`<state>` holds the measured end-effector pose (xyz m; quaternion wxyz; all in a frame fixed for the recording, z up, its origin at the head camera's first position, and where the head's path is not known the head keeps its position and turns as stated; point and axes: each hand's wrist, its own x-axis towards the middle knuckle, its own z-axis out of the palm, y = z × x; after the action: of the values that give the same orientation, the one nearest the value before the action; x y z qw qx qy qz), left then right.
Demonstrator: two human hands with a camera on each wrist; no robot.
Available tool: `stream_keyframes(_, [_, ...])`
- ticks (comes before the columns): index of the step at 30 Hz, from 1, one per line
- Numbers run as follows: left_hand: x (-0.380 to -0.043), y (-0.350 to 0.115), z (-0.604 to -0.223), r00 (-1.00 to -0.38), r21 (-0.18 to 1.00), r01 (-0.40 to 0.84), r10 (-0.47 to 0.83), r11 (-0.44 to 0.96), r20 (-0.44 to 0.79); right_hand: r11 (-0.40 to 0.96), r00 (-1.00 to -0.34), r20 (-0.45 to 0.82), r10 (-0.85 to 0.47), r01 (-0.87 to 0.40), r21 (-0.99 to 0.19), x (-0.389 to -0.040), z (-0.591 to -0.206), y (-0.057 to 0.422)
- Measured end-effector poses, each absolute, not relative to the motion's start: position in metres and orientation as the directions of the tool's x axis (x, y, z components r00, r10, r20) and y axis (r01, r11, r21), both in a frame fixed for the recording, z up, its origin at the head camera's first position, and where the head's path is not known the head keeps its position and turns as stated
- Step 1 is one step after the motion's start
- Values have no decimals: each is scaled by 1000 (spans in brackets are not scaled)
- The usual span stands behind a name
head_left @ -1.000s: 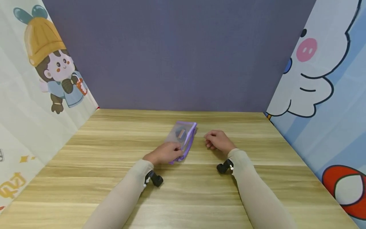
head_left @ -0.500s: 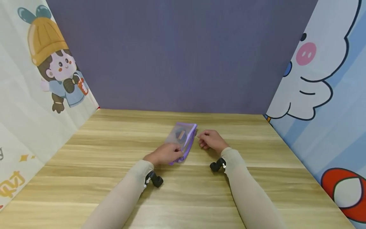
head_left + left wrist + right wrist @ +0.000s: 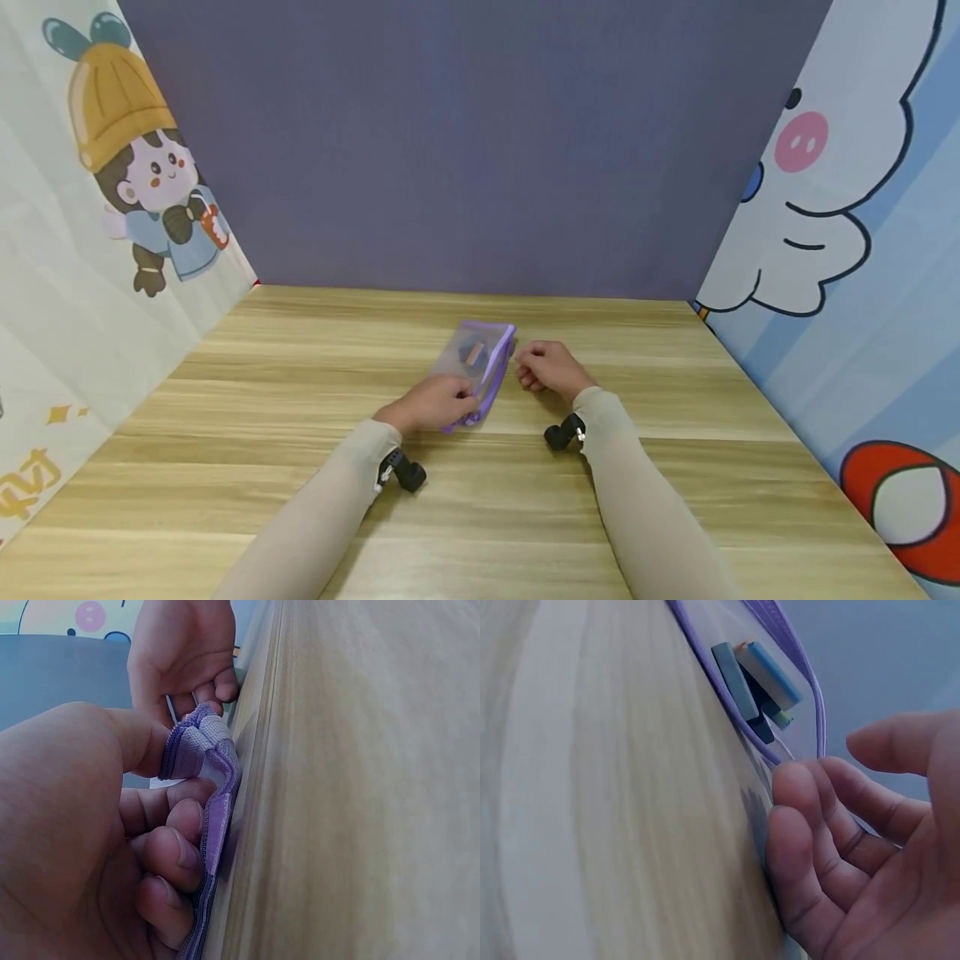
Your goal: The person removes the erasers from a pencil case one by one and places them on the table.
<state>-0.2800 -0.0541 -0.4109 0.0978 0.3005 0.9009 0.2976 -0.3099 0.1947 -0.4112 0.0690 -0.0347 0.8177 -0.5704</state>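
Note:
A see-through zip pouch [image 3: 452,354] with purple trim lies on the wooden table, mouth side facing right. My left hand [image 3: 431,402] pinches the near end of its zipper edge [image 3: 217,825] between thumb and fingers; the other fingers curl beside the zipper in the left wrist view. My right hand [image 3: 553,367] hovers by the pouch's far right corner, fingers loosely bent and thumb apart, holding nothing. Its fingertips [image 3: 791,784] overlap the pouch's edge in the right wrist view. Inside the pouch show a teal block [image 3: 735,682], a blue-and-white block [image 3: 771,675] and other small pieces.
The wooden table [image 3: 337,333] ends at a plain grey-purple panel [image 3: 480,150] at the back. Cartoon-printed walls stand on the left [image 3: 45,350] and right [image 3: 885,333]. Both wrists wear small black cameras.
My right hand has moved left, closer to the pouch's right edge, slowing in the last half second. My left hand keeps its pinch, and the pouch stays in place.

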Motion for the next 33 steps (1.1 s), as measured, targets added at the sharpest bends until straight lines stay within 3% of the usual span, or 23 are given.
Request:
stream_keyframes(8, [-281, -55, -412, -805, 588, 475, 593, 655, -12, 347, -983, -73, -168, 11, -938, -311, -411, 182])
stream_keyframes(17, [-281, -54, -411, -802, 575, 491, 597, 654, 6, 285, -992, -56, -111, 22, -958, -317, -416, 174])
stream_keyframes(33, [-282, -56, -407, -805, 597, 459, 592, 658, -32, 455, -989, -8, -148, -61, -889, -319, -417, 162])
